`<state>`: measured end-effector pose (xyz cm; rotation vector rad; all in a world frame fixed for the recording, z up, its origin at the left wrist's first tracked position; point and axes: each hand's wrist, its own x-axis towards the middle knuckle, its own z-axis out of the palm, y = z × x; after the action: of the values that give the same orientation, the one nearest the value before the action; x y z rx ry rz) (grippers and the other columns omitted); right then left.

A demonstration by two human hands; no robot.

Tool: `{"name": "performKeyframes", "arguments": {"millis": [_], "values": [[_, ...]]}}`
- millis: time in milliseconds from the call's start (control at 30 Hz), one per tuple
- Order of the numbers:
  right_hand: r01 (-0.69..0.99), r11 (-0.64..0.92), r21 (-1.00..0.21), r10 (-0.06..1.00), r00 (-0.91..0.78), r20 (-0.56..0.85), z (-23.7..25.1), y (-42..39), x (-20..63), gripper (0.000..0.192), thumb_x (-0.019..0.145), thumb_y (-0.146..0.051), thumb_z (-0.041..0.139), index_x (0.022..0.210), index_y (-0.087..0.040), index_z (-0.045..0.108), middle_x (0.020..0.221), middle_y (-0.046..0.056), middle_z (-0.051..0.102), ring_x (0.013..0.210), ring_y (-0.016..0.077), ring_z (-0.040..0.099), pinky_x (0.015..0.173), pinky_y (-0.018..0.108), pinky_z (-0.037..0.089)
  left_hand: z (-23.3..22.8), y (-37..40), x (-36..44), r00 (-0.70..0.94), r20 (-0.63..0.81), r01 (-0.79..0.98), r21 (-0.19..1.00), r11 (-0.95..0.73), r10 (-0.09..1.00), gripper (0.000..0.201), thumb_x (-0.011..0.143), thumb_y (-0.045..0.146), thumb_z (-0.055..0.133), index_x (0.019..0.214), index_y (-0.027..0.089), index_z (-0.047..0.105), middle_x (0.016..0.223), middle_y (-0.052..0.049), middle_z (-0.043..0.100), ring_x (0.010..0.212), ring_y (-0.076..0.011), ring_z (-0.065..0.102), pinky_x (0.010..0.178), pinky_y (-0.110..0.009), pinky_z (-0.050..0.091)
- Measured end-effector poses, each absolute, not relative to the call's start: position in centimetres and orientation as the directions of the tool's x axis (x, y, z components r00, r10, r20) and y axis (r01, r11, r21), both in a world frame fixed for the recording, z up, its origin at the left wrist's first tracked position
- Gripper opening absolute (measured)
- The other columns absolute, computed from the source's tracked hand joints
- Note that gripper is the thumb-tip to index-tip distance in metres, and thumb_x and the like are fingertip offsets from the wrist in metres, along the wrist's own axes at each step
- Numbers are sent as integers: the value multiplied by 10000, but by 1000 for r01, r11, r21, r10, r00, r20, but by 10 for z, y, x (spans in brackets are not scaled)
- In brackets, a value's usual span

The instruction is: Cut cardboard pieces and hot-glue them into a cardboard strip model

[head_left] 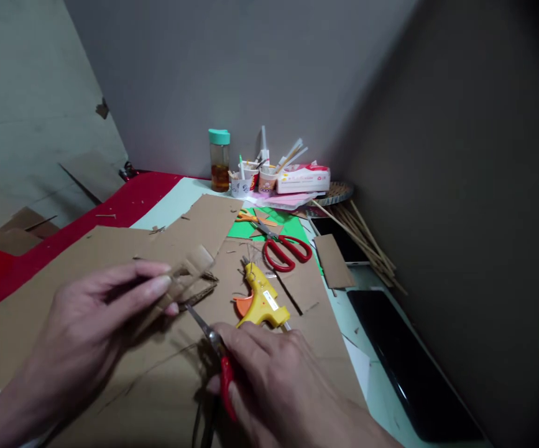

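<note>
My left hand (pixel 96 311) pinches a small folded cardboard piece (pixel 188 277) between thumb and fingers; its edges look torn and a pale, see-through strip shows at its top. My right hand (pixel 273 367) is closed round red-handled scissors (pixel 226 373), whose blade tips point up and left, close to the lower edge of the cardboard. Whether the blades touch it I cannot tell. Just beyond my right hand lies a yellow glue gun (pixel 262 295) with an orange trigger. A second pair of red-handled scissors (pixel 288 252) rests behind the glue gun.
Large cardboard sheets (pixel 124 255) cover the table. At the back stand a bottle (pixel 219 162) with a teal lid, paper cups (pixel 268 180) holding sticks, and a tissue pack (pixel 304 178). On the right lie a black phone-like slab (pixel 411 361), a cardboard rectangle (pixel 333 261) and thin wooden sticks (pixel 367 242).
</note>
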<state>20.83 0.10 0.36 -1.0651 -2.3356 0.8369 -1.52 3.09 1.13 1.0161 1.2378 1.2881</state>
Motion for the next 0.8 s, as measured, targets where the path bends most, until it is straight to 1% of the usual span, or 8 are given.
{"name": "performKeyframes", "arguments": {"millis": [67, 167, 233, 300, 400, 500, 633, 800], "values": [[563, 563, -605, 781, -602, 168, -3, 2, 209, 302, 898, -196, 513, 1165, -155, 646, 939, 97, 717, 779, 236, 689, 684, 339, 543, 17, 38, -15, -283, -60, -174, 985, 10, 957, 45, 796, 184, 789, 823, 218, 781, 720, 78, 771, 591, -96, 710, 595, -120, 579], [466, 577, -671, 785, -545, 296, -8, 6, 212, 434, 846, -187, 571, 1274, -153, 639, 962, 106, 747, 795, 240, 724, 700, 341, 591, 24, 44, -10, -230, -143, -288, 955, 74, 963, 206, 700, 149, 856, 876, 172, 750, 729, 34, 737, 627, -103, 685, 598, -141, 568], [391, 535, -749, 813, -479, 330, -8, 8, 214, 437, 842, -187, 647, 1279, -178, 655, 935, 75, 757, 815, 216, 734, 766, 315, 601, 24, 44, -7, -165, -161, -357, 930, 93, 973, 293, 697, 157, 872, 965, 178, 755, 754, 22, 732, 639, -100, 661, 605, -157, 559], [325, 415, -850, 864, -433, 256, -7, 9, 214, 378, 846, -232, 707, 1223, -202, 699, 888, 52, 762, 812, 206, 735, 781, 301, 599, 23, 41, -5, -132, -172, -401, 910, 106, 976, 267, 721, 173, 864, 962, 185, 748, 779, 20, 721, 664, -100, 648, 631, -171, 554], [160, 111, -981, 898, -440, 30, -8, 8, 211, 320, 868, -341, 724, 1157, -205, 718, 898, 60, 761, 720, 189, 725, 667, 285, 588, 20, 36, -2, -102, -199, -444, 886, 134, 975, 178, 756, 175, 830, 886, 194, 710, 799, 18, 709, 727, -112, 650, 679, -185, 550], [-4, -111, -994, 892, -441, -98, -15, 8, 206, 371, 828, -419, 794, 1119, -206, 706, 986, 84, 761, 775, 193, 735, 684, 283, 582, 17, 32, 4, -56, -199, -482, 864, 148, 978, 187, 754, 166, 821, 885, 203, 692, 806, 20, 701, 737, -119, 645, 678, -199, 549], [-112, -145, -983, 934, -344, -98, -22, 9, 199, 388, 706, -371, 911, 1014, -231, 722, 1000, 52, 754, 888, 205, 731, 780, 284, 575, 16, 27, 16, -48, -215, -554, 818, 153, 975, 257, 740, 79, 805, 926, 223, 700, 841, 20, 714, 779, -126, 663, 712, -215, 570], [-154, -177, -972, 951, -281, -128, -11, 3, 193, 421, 605, -296, 966, 915, -214, 694, 762, -29, 687, 730, 151, 692, 671, 223, 548, 22, 22, 31, 26, -145, -594, 793, 131, 989, 292, 825, 56, 740, 1061, 227, 733, 952, -8, 759, 864, -125, 699, 826, -213, 577]]}}
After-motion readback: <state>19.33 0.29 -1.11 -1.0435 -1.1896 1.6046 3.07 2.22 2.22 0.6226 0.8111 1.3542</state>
